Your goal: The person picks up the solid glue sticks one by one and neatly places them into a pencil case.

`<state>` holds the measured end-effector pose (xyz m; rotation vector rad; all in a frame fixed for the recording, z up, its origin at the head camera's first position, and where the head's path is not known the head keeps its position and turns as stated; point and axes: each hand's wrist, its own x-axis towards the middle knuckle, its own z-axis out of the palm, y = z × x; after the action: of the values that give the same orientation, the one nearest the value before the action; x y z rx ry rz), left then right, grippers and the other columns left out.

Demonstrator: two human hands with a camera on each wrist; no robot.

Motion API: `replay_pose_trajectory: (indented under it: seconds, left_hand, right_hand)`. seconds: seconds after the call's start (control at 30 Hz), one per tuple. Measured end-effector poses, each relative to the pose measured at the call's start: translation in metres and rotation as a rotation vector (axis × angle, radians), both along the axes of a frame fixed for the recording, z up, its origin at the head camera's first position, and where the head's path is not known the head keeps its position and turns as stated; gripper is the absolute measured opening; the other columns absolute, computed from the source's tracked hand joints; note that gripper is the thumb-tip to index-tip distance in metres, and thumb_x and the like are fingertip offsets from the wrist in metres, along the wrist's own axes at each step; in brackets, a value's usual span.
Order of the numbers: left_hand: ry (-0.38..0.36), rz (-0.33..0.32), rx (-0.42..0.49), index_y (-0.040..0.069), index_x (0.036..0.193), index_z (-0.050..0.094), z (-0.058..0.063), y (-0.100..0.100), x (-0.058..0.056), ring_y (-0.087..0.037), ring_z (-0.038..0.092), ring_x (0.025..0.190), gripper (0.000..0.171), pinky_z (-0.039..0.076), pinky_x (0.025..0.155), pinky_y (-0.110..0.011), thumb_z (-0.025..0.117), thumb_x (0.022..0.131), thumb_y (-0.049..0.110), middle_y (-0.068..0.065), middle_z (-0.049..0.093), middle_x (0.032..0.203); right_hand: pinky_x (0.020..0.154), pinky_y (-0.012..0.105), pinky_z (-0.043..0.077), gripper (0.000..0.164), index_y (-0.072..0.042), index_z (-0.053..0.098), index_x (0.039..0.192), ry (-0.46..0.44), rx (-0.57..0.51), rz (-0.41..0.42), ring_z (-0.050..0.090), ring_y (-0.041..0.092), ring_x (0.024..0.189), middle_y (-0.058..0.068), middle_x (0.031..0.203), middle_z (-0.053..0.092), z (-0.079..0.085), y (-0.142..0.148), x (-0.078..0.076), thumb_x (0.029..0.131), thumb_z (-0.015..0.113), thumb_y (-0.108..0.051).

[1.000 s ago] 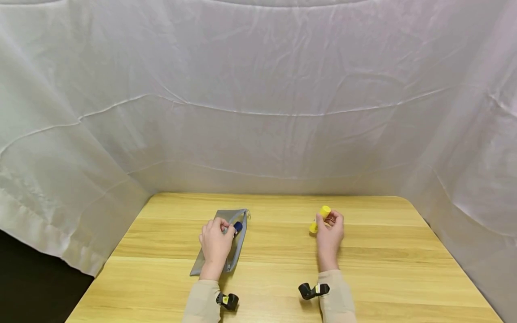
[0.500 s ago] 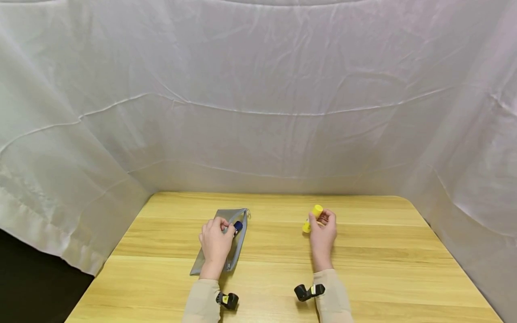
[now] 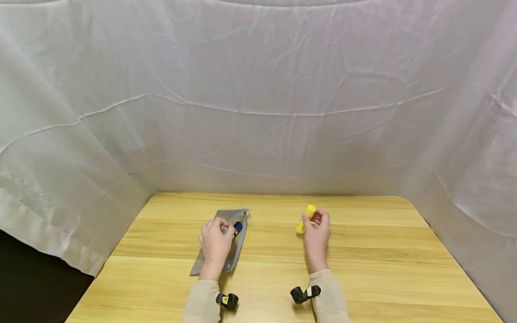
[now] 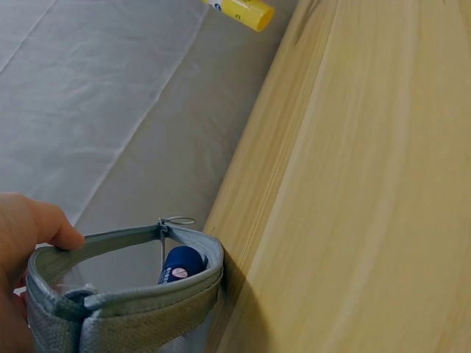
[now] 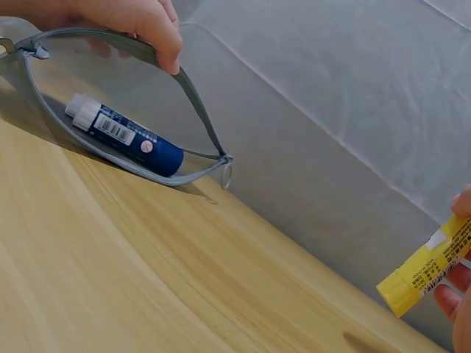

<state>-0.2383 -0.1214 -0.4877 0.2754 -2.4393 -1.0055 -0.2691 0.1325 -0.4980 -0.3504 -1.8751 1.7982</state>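
Observation:
My left hand (image 3: 216, 244) pinches the rim of a grey zip pouch (image 3: 240, 249) on the left part of the table. The pouch's mouth is held apart, facing right. Inside it lies a dark blue glue stick (image 5: 129, 136) with a white end and a barcode label. To the right, my right hand (image 3: 317, 235) grips a yellow glue stick (image 5: 425, 271) between thumb and fingers, raised above the table and tilted. A gap of bare wood separates it from the pouch. In the left wrist view only one end of the yellow glue stick (image 4: 250, 13) shows.
The wooden table (image 3: 363, 269) has a rounded far right corner. Pale grey cloth (image 3: 282, 148) hangs behind it and along both sides. A metal ring (image 5: 227, 175) hangs from the pouch's zip end. Black cameras (image 3: 305, 294) are strapped to both wrists.
My right hand has moved left toward the pouch, carrying the yellow glue stick. The left hand, the pouch and the blue glue stick have stayed in place.

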Motion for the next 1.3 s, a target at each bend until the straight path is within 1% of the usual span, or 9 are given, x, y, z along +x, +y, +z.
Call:
replay_pose_trajectory:
  seconds: [0.17,0.4,0.63,0.87,1.07,1.3]
  left_hand:
    - [0.010,0.004,-0.010,0.016,0.081,0.060,0.000,-0.001,0.000,-0.025,0.048,0.087,0.013,0.028,0.077,-0.039,0.071,0.084,0.024,-0.002,0.053,0.079]
    - [0.010,0.005,-0.019,0.016,0.081,0.060,0.000,-0.001,0.000,-0.025,0.048,0.087,0.013,0.028,0.076,-0.039,0.070,0.084,0.024,-0.002,0.053,0.079]
    - [0.013,0.005,-0.022,0.016,0.081,0.060,-0.001,-0.001,0.000,-0.024,0.048,0.086,0.013,0.029,0.076,-0.040,0.070,0.084,0.023,-0.002,0.053,0.079]
    - [0.022,-0.001,-0.003,0.017,0.080,0.059,0.000,-0.001,0.000,-0.025,0.048,0.087,0.013,0.028,0.078,-0.039,0.069,0.084,0.024,-0.001,0.052,0.078]
    - [0.020,0.002,-0.006,0.017,0.080,0.059,0.000,-0.001,-0.001,-0.025,0.048,0.086,0.014,0.027,0.077,-0.038,0.070,0.084,0.024,-0.001,0.052,0.078]
    - [0.020,0.005,-0.007,0.016,0.080,0.060,0.001,0.001,0.000,-0.025,0.047,0.086,0.014,0.028,0.078,-0.039,0.071,0.083,0.023,-0.002,0.052,0.078]
  right_hand:
    - [0.073,0.011,0.044,0.039,0.001,0.051,0.121,-0.008,0.002,0.012,0.054,0.020,0.099,0.016,0.111,0.058,0.000,-0.005,0.001,0.089,0.068,-0.012]
    - [0.074,0.012,0.045,0.038,-0.001,0.051,0.120,-0.010,0.007,0.027,0.054,0.017,0.098,0.014,0.111,0.058,0.002,-0.011,0.002,0.089,0.068,-0.012]
    - [0.076,0.013,0.046,0.037,-0.001,0.051,0.120,-0.016,0.024,0.054,0.056,0.021,0.100,0.015,0.112,0.059,0.002,-0.017,0.004,0.089,0.068,-0.013]
    - [0.076,0.014,0.047,0.037,-0.002,0.052,0.120,-0.014,0.025,0.084,0.057,0.020,0.099,0.015,0.112,0.060,0.001,-0.024,0.004,0.089,0.068,-0.012]
    - [0.076,0.015,0.048,0.036,-0.002,0.053,0.119,-0.008,0.045,0.107,0.058,0.022,0.098,0.015,0.110,0.061,0.002,-0.032,0.006,0.088,0.068,-0.011]
    - [0.076,0.017,0.048,0.034,-0.002,0.053,0.118,-0.008,0.061,0.117,0.057,0.020,0.096,0.015,0.109,0.061,0.000,-0.038,0.008,0.089,0.068,-0.012]
